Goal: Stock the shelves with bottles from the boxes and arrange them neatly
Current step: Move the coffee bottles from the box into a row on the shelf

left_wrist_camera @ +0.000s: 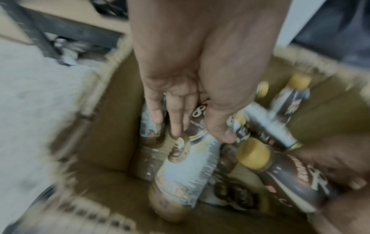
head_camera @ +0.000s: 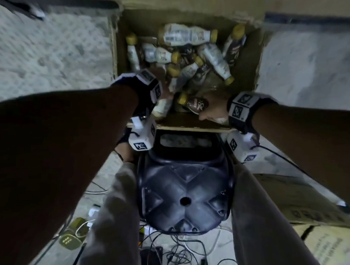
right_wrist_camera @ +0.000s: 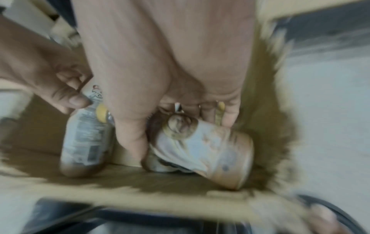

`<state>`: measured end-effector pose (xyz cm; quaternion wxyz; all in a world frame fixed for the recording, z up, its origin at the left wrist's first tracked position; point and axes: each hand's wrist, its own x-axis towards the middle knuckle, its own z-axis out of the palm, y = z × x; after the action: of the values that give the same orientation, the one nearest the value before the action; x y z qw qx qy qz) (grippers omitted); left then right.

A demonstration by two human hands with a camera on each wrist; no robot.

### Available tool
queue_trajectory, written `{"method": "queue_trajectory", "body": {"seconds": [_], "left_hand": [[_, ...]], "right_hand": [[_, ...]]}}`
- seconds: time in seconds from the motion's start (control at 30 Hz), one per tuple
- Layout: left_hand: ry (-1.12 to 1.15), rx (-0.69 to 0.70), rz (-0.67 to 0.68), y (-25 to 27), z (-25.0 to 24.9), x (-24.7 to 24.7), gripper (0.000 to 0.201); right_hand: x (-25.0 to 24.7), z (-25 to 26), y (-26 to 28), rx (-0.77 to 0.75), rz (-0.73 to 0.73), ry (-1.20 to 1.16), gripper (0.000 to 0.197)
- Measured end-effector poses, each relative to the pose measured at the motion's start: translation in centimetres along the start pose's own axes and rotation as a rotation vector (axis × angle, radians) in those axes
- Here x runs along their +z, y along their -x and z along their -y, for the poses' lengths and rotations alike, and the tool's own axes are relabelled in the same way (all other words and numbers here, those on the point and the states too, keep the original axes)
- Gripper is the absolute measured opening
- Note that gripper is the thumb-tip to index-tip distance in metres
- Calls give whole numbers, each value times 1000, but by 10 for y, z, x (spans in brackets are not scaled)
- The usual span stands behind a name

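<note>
An open cardboard box (head_camera: 190,126) on the floor holds several yellow-capped bottles (head_camera: 186,34) lying jumbled. My left hand (head_camera: 164,96) reaches into its near left corner and grips a white-labelled bottle (head_camera: 162,110) near the neck; the left wrist view shows that hand (left_wrist_camera: 200,134) with fingers and thumb either side of the bottle (left_wrist_camera: 188,167). My right hand (head_camera: 209,110) grips a brown-labelled bottle (head_camera: 195,104) at the near right, cap pointing left. In the right wrist view, the right hand (right_wrist_camera: 180,136) wraps that bottle (right_wrist_camera: 210,147), with the left hand's bottle (right_wrist_camera: 86,137) beside it.
A dark plastic stool (head_camera: 184,192) stands between my legs, just behind the box. Cables (head_camera: 181,252) and chargers (head_camera: 74,231) litter the floor below. Flattened cardboard (head_camera: 303,207) lies at the right. Grey floor flanks the box on both sides.
</note>
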<state>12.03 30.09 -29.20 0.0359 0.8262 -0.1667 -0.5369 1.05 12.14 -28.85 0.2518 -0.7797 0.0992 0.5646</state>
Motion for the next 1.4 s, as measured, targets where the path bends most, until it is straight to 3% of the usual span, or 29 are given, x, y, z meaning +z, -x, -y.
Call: {"method": "queue_trajectory", "body": {"seconds": [0.07,0.13,0.27,0.33,0.4,0.5,0.67,0.77,1.03,1.13,1.2,1.4], "left_hand": [[61,7,95,23,-5,-10,38],[149,-7,95,54,-15,-18,17],[395,83,40,124,-27,-19,31],[510,117,44,163,-30,-20,23],[476,112,73,196,-36,-23,26],[613,117,82,253,-47,-35,38],[1043,-25,71,351,-67,-64,14],[1168,-94,59,398,-82,-85,14],[1176,44,1,481,-120,-157,30],[1099,165,-43,501,-132,-187,13],[1046,239,-46,512,-140,-205,12],[987,444,-64,543,-166,-257,36]], "right_hand": [[-4,7,29,8,-19,-85,28],[-8,16,63,32,-39,-209,25],[-10,30,131,114,-81,-556,22],[-9,38,162,96,-118,-660,27],[-9,47,193,63,-127,-696,22],[-11,65,241,49,-119,-756,32],[-22,103,335,7,-126,-907,50],[-29,116,385,1,-157,-959,64],[-77,134,485,-110,-263,-1039,58],[-98,138,511,-192,-313,-1071,48],[-111,141,528,-251,-338,-1080,39],[-151,150,575,-431,-443,-1164,27]]}}
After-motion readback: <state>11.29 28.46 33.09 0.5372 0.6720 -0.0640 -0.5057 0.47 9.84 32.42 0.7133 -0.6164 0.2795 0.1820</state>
